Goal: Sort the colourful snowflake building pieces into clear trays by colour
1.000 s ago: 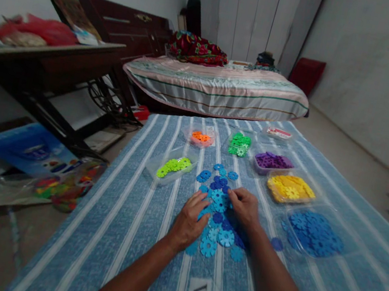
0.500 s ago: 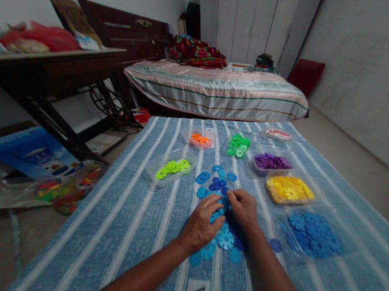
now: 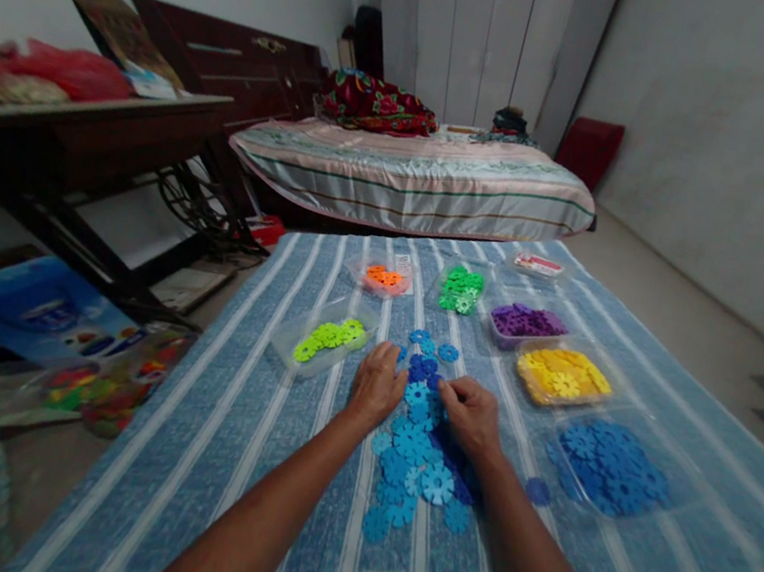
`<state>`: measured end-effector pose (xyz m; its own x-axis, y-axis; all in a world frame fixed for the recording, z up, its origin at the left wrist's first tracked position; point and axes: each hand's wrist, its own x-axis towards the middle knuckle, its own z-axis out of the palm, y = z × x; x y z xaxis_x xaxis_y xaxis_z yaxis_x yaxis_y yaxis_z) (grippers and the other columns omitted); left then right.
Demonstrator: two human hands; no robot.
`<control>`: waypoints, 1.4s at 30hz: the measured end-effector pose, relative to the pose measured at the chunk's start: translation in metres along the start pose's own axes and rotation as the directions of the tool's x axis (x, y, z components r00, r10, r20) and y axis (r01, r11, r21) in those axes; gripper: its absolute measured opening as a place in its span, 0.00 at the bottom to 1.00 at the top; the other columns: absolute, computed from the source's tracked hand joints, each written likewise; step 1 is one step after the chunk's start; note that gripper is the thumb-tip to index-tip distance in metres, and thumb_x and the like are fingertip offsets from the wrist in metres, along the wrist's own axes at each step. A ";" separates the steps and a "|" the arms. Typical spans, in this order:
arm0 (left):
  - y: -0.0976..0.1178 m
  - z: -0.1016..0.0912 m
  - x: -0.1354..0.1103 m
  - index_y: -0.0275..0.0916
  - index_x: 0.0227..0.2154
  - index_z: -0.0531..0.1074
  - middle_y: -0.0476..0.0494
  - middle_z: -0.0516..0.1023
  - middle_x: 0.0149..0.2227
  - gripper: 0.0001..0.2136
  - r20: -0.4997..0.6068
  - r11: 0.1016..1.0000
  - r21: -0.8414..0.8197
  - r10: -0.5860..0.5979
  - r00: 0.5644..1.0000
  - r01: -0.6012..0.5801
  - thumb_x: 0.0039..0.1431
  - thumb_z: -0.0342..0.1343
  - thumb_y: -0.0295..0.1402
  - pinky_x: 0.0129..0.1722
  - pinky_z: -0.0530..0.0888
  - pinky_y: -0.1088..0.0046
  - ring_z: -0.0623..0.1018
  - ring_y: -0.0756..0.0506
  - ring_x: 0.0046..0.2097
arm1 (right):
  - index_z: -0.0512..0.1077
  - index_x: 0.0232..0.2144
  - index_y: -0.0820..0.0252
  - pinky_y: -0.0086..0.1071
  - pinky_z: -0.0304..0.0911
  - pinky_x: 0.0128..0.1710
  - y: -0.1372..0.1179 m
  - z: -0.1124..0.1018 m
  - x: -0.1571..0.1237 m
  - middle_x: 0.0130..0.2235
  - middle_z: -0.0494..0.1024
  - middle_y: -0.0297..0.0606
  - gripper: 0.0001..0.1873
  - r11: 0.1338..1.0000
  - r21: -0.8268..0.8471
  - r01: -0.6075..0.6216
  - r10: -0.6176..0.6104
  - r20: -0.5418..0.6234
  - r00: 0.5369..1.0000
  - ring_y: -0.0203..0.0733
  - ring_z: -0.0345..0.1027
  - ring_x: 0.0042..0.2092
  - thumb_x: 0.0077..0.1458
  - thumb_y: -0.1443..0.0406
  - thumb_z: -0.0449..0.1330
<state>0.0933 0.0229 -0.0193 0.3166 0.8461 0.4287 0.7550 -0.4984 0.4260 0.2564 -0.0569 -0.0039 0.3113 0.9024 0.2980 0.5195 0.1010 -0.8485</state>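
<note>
A heap of light and dark blue snowflake-shaped plastic discs (image 3: 418, 450) lies on the blue striped mat (image 3: 237, 438) in front of me. My left hand (image 3: 375, 385) rests on the heap's far left edge with its fingers curled down over some discs. My right hand (image 3: 470, 415) sits on the heap's right side, fingers bent and pinched on the discs. What each hand grips is hidden under the fingers.
Clear trays stand around the heap: lime discs (image 3: 329, 334), orange (image 3: 384, 276), green (image 3: 461, 288), purple (image 3: 526, 321), yellow (image 3: 563, 372), dark blue (image 3: 610, 456). A bed (image 3: 416, 179) lies beyond the mat, a dark table (image 3: 77, 124) at left, bags on the floor (image 3: 80, 361).
My left hand has moved from the middle of the heap up to its far left edge. The right hand stayed in place. The camera tilted slightly.
</note>
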 end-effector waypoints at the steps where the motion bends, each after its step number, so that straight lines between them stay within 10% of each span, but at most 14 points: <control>1: 0.004 0.002 -0.002 0.36 0.47 0.69 0.34 0.72 0.54 0.16 0.016 1.000 -0.013 0.009 1.000 -0.009 0.55 0.52 0.29 0.58 0.67 0.51 0.70 0.37 0.58 | 0.72 0.17 0.58 0.29 0.54 0.28 0.000 0.000 0.000 0.21 0.69 0.33 0.20 1.000 0.004 0.005 -0.005 -0.001 1.000 0.36 0.63 0.25 0.55 0.56 0.54; 8: 0.022 0.002 -0.006 0.37 0.50 0.69 0.36 0.72 0.55 0.16 0.040 0.966 -0.231 0.128 0.991 -0.115 0.60 0.47 0.27 0.58 0.69 0.56 0.71 0.41 0.58 | 0.74 0.18 0.58 0.29 0.55 0.27 -0.003 0.001 0.001 0.21 0.71 0.34 0.20 0.998 0.045 -0.040 0.042 -0.047 0.998 0.37 0.64 0.25 0.55 0.55 0.54; 17: 0.019 0.025 0.052 0.33 0.51 0.67 0.27 0.65 0.59 0.23 0.182 1.000 0.030 -0.004 0.983 -0.001 0.57 0.55 0.42 0.59 0.62 0.48 0.64 0.33 0.62 | 0.71 0.15 0.58 0.29 0.54 0.26 -0.005 0.002 0.001 0.19 0.68 0.32 0.20 0.995 0.091 -0.042 0.049 -0.072 0.996 0.36 0.61 0.24 0.53 0.56 0.55; 27: 0.045 0.025 0.056 0.42 0.48 0.72 0.37 0.69 0.57 0.15 0.379 0.952 -0.032 0.295 0.877 -0.306 0.59 0.54 0.36 0.59 0.63 0.49 0.65 0.35 0.61 | 0.77 0.27 0.61 0.31 0.62 0.32 0.001 0.000 0.003 0.27 0.77 0.37 0.18 0.956 0.258 -0.142 0.200 -0.217 0.955 0.41 0.68 0.31 0.54 0.54 0.55; 42: 0.048 -0.045 -0.058 0.39 0.47 0.72 0.37 0.69 0.58 0.14 0.325 0.899 -0.172 0.437 0.839 -0.402 0.58 0.54 0.27 0.58 0.66 0.48 0.63 0.35 0.63 | 0.75 0.23 0.62 0.32 0.59 0.31 0.001 -0.005 0.001 0.23 0.74 0.35 0.18 0.960 0.227 -0.167 0.214 -0.200 0.956 0.40 0.66 0.28 0.52 0.53 0.57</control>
<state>0.0859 -0.0585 0.0122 0.7822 0.5532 0.2866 0.4531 -0.8208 0.3479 0.2614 -0.0580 -0.0024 0.5676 0.8009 0.1910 0.2660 0.0412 -0.9631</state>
